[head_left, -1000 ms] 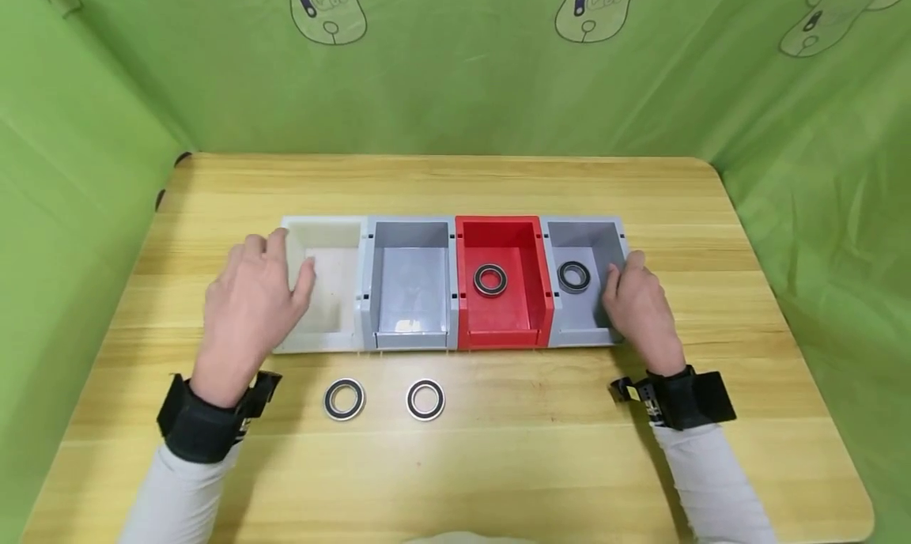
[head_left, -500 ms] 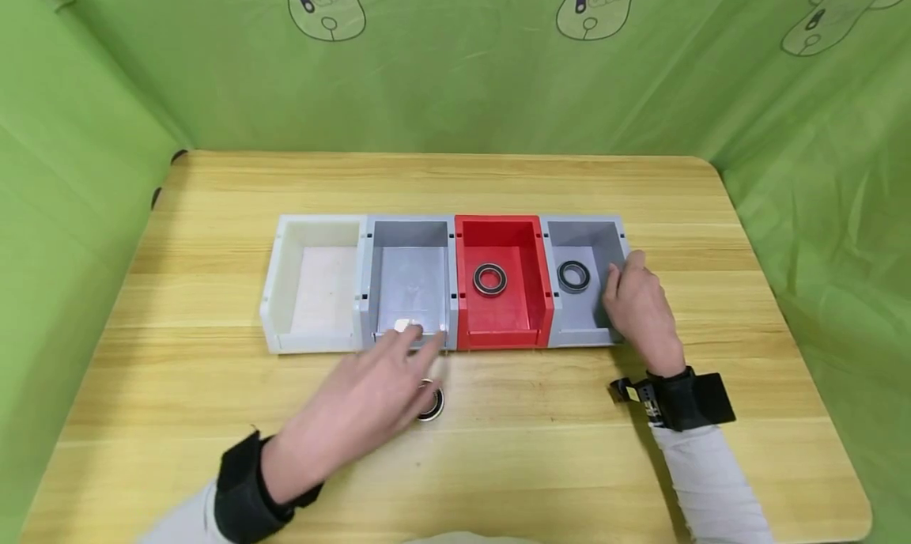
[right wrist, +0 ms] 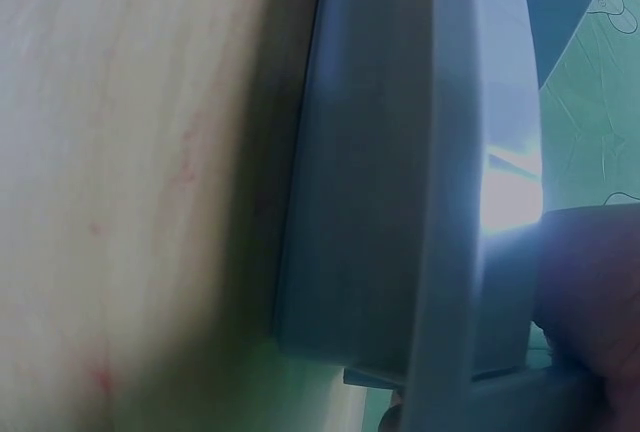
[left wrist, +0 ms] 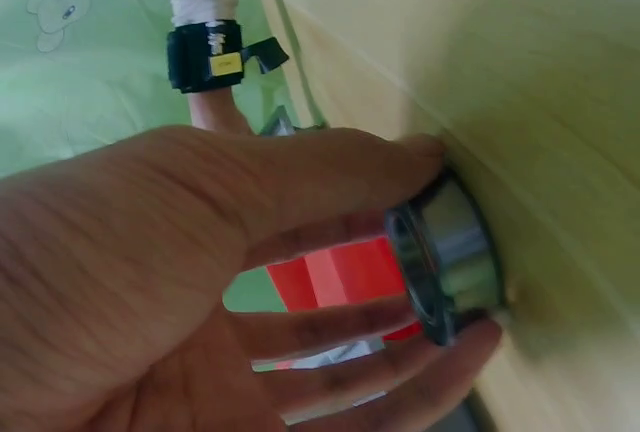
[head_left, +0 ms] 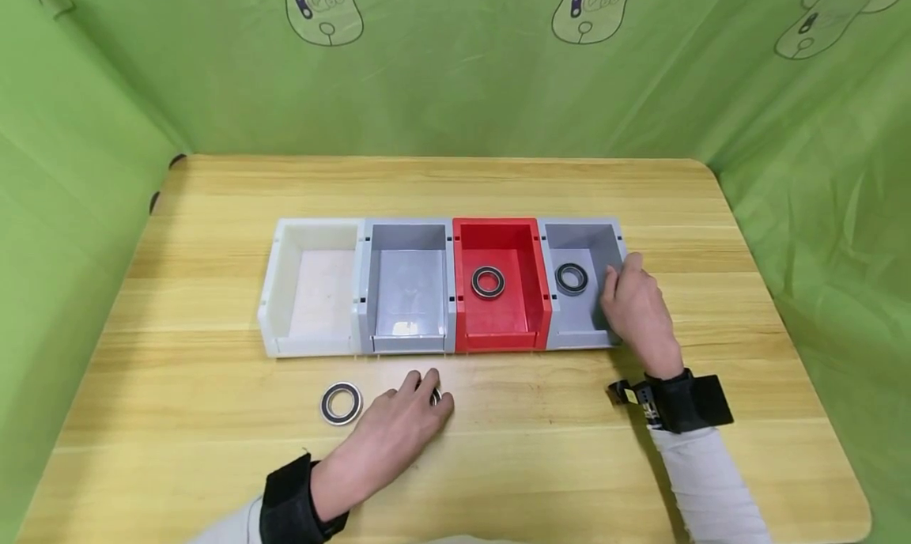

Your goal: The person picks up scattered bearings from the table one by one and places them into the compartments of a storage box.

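Note:
On the table in front of the bins, my left hand (head_left: 393,433) pinches a ball bearing (left wrist: 458,247) between thumb and fingertips. The left wrist view shows this bearing standing on edge against the wood; in the head view the hand mostly covers it. A second bearing (head_left: 341,404) lies flat on the table, left of that hand. My right hand (head_left: 638,311) grips the right side wall of the right grey bin (head_left: 582,340). Inside that bin is a bearing (head_left: 572,279), and another bearing (head_left: 487,282) lies in the red bin (head_left: 496,342).
Left of the red bin, a grey bin (head_left: 409,344) and a white bin (head_left: 313,345) stand side by side in the same row. The wooden table (head_left: 541,481) has rounded corners. Green cloth (head_left: 455,93) hangs behind it and on both sides.
My left hand has moved from the white bin's left side, right and towards me, to the right-hand table bearing and pinches it. The right hand has stayed on the grey bin.

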Demonstrator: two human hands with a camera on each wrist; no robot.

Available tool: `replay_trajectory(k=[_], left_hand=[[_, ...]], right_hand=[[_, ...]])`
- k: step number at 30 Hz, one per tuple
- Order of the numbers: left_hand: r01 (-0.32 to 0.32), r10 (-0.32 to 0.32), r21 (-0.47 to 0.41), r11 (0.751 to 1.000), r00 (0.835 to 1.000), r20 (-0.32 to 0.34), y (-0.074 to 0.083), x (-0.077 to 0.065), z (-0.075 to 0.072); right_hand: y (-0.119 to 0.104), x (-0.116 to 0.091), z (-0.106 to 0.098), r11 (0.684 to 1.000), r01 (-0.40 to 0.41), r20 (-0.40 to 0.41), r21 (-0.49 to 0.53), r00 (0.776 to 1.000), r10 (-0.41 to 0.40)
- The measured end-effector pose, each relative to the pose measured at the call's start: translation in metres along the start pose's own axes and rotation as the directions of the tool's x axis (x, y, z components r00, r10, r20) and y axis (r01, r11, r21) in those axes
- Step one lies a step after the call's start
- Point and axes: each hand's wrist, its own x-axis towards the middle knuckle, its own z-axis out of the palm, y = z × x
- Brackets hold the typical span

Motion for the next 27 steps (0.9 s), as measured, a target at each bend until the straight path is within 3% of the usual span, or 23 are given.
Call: replay_trajectory(k=[6, 22, 27], left_hand=[[-0.009, 0.012, -0.068, 0.998, 0.999, 0.042, -0.004, -0.002, 0.002], [-0.100, 0.101, -0.039, 0.994, 0.994, 0.045, -0.012, 0.000, 0.003], [-0.097, 0.102, -0.082, 0.992, 0.993, 0.059, -0.017, 0.001, -0.006]], right_hand=[[0.000, -0.001, 0.000, 1.000, 0.003, -0.001, 0.004, 1.000, -0.003], [0.001, -0.001, 0.005, 1.000, 0.000, -0.014, 0.013, 1.000, 0.000], [0.001, 0.001, 0.003, 1.000, -0.004, -0.021, 0.013, 1.000, 0.004]])
